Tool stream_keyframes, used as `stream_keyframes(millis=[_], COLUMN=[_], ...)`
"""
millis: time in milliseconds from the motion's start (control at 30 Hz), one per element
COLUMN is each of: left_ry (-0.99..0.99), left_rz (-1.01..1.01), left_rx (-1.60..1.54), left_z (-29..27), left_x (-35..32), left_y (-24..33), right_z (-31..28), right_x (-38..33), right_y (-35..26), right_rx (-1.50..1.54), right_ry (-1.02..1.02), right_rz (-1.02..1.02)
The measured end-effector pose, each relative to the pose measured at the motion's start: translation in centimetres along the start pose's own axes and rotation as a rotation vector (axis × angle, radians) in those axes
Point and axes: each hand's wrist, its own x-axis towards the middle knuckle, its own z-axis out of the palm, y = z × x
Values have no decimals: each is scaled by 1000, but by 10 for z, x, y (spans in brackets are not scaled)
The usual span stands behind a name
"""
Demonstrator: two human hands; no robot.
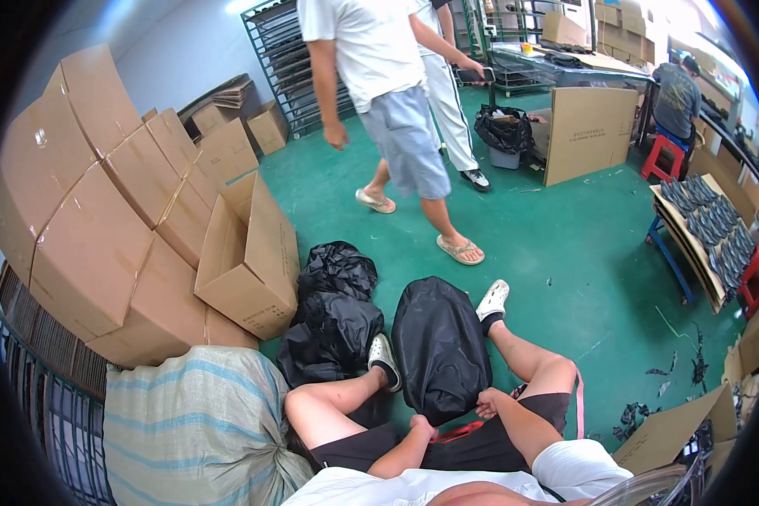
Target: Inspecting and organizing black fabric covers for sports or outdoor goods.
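A full, bulging black plastic bag [441, 341] stands on the floor between my legs. At its near lower edge my left hand [424, 427] is closed on the plastic. My right hand [487, 403] has its fingers curled at the bag's near right side, pinching the plastic there. The exact grip of both hands is small and partly hidden. A red strip [458, 433] lies over my lap between the hands; I cannot make out what it belongs to.
More black bags [333, 325] lie left of my leg, beside a striped woven sack [198, 422]. Stacked cartons and an open carton [253, 253] stand behind them. A person [388, 101] walks ahead, another close behind. A rack of dark parts [708, 223] stands right, near a cardboard box [675, 434].
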Motion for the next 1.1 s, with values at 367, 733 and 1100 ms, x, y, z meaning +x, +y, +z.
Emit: stream_keyframes(millis=[367, 733, 1100], left_ry=[-59, 99, -58], left_rz=[24, 525, 2205], left_rx=[45, 113, 1435], left_z=[17, 20, -3], left_x=[6, -33, -98], left_y=[8, 25, -9], right_z=[-3, -6, 50], right_x=[55, 27, -114], right_y=[6, -6, -24], right_rx=[-62, 226, -872], right_ry=[62, 1010, 976], right_rz=[9, -408, -1344])
